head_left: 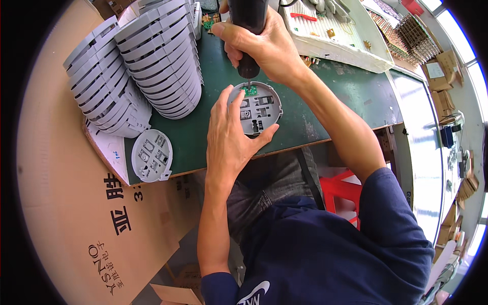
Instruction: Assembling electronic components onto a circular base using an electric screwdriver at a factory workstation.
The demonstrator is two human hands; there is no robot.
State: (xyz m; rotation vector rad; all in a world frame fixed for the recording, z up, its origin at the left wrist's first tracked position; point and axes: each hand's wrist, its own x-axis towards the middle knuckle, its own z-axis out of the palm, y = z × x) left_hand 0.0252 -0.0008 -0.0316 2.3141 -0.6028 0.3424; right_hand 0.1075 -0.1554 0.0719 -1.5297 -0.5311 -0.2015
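Note:
My right hand (264, 46) is wrapped round a black electric screwdriver (248, 15), held upright with its bit pointing down. The bit meets a small green circuit board (249, 91) at the far edge of a round grey plastic housing (265, 108). That housing lies face up on the green table, with moulded slots and compartments inside. My left hand (231, 129) grips it from the near left, fingers along its left side and thumb at its near right rim. Any screw under the bit is too small to make out.
Tall stacks of grey housings (157, 61) stand at the left. Another round housing (152, 155) lies at the table's near left corner. A white foam tray (340, 46) with gloves and small parts sits at the back right. A red stool (340, 190) stands below the table.

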